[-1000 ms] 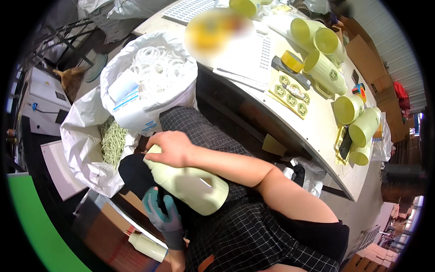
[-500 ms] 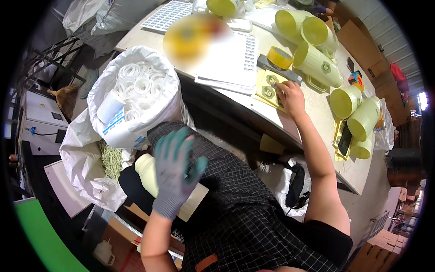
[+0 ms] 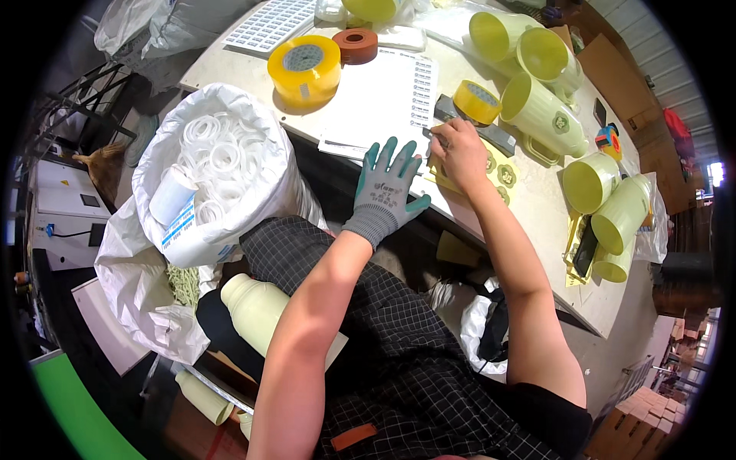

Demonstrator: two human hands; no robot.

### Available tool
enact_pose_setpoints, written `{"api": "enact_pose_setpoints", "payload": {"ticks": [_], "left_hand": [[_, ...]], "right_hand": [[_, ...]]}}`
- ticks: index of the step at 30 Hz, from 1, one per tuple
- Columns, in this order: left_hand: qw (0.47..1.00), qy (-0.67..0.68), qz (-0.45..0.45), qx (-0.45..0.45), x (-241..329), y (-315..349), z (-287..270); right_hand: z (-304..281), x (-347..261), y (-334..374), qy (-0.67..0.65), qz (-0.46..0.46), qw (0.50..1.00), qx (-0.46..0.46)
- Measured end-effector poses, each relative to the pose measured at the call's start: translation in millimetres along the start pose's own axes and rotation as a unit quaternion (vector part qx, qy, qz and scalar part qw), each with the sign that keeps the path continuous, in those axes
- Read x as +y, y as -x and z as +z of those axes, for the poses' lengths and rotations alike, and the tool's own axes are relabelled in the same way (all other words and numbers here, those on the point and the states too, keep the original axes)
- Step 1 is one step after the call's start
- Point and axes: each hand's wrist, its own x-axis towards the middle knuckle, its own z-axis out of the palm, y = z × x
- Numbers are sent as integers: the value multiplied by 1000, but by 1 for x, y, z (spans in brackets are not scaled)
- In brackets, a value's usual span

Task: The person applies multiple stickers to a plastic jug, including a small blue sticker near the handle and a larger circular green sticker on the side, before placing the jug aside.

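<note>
My left hand [image 3: 383,192], in a grey and green glove, hovers by the table's front edge with its fingers spread and nothing in it. Below its fingertips lie the white label sheets [image 3: 376,96]. My bare right hand [image 3: 462,156] is pinched at the left side of a stack of pale yellow sticker sheets [image 3: 512,162] with green flower-shaped emblems. Something small and dark shows at its fingertips, too small to name. Across my lap lies a pale green bottle-shaped plastic vessel [image 3: 257,310], partly covered by my left forearm.
Several pale green jugs [image 3: 540,115] lie on the table's right half. Yellow tape rolls [image 3: 305,70] [image 3: 477,102] and a brown tape roll [image 3: 356,46] stand nearby. Left of my knees is a white sack [image 3: 261,146] full of clear rings [image 3: 222,153]. A phone [image 3: 599,112] lies far right.
My left hand has risen from the vessel on my lap to the table edge, fingers spreading. My right hand has shifted left across the sticker sheets toward the label sheets.
</note>
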Motion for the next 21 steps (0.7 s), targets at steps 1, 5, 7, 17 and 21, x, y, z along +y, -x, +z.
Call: {"api": "enact_pose_setpoints", "payload": {"ticks": [1,5,7,17,21], "left_hand": [[1000,0,0,-1,1,0,0],[1000,1,-7,-14,3,-2,-4],[999,0,-10,-40,0,-6,-12],[984,121,27,-125,31,163,-141],[963,120,-189,153,25,284,-158]], "right_hand": [[1,0,-1,4,0,1000,4],[-4,-6,-6,37,-13,999,-36],[-9,-17,-14,-66,45,997,3],[-32,-178,45,-273,-101,954,-68],[-30,-244,85,-308,-215,919,-118]]}}
